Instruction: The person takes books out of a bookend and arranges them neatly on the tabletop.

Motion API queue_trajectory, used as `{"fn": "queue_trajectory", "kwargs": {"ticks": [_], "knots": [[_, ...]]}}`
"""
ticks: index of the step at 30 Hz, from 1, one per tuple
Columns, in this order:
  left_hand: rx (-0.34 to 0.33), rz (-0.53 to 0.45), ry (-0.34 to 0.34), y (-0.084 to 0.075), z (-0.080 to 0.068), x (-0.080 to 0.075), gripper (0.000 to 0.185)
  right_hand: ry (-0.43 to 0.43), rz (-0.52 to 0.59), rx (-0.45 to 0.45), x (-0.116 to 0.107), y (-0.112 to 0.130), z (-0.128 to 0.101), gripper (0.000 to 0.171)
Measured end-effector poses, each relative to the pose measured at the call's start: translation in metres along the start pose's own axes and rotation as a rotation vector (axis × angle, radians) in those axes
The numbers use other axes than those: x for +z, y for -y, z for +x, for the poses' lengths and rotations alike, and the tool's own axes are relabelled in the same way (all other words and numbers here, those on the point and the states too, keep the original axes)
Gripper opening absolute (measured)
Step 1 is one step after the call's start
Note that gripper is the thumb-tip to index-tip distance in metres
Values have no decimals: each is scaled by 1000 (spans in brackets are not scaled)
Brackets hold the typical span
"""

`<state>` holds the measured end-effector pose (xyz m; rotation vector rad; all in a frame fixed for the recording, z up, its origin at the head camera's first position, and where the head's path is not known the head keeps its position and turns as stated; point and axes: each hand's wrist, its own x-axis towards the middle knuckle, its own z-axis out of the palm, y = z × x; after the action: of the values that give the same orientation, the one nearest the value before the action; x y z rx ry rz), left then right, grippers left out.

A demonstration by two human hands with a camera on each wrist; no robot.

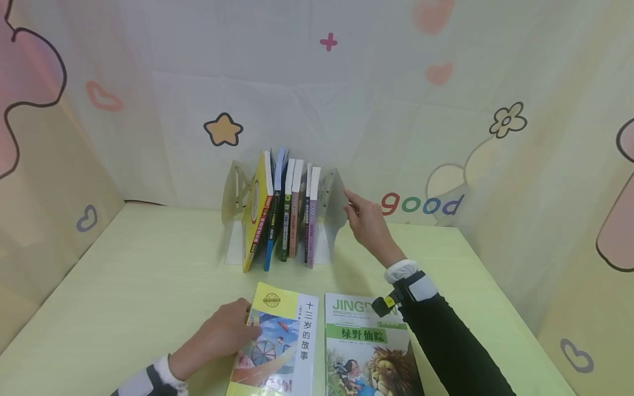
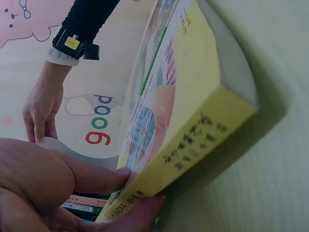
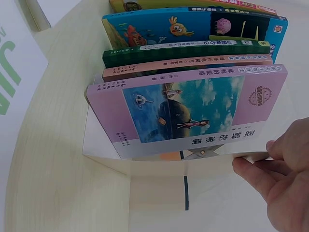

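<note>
My left hand (image 1: 220, 333) pinches the spine edge of a yellow-and-white paperback book (image 1: 305, 360) at the front of the table. In the left wrist view, thumb and finger sit on either side of its yellow spine (image 2: 193, 142). Farther back, my right hand (image 1: 371, 228) grips the outer edge of the right side panel (image 1: 339, 201) of a white book stand. The right wrist view shows thumb and fingers pinching that panel's edge. Several books stand in the holder, among them a purple book (image 3: 108, 111), a blue one (image 3: 145, 31) and a leaning yellow one (image 1: 255, 212).
A second book (image 1: 351, 333), with a lion on its cover, lies to the right of the yellow paperback, partly under my right forearm. The stand's left panel (image 1: 230, 190) rises beside the yellow book. Behind the pale table (image 1: 148, 275) hangs a printed curtain (image 1: 317, 99).
</note>
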<state>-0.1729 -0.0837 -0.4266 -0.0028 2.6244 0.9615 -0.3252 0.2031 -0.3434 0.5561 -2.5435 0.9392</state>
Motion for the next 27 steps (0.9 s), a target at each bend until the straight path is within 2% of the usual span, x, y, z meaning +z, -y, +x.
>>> {"fn": "queue_trajectory", "kwargs": {"ticks": [7, 12, 27], "knots": [[57, -46, -35, 2, -2, -1, 45, -4, -3, -4, 0, 2, 0, 49], [60, -56, -34, 3, -1, 0, 41, -14, -5, -13, -1, 2, 1, 49], [32, 2, -25, 4, 0, 2, 42, -19, -1, -10, 1, 0, 0, 49]]}}
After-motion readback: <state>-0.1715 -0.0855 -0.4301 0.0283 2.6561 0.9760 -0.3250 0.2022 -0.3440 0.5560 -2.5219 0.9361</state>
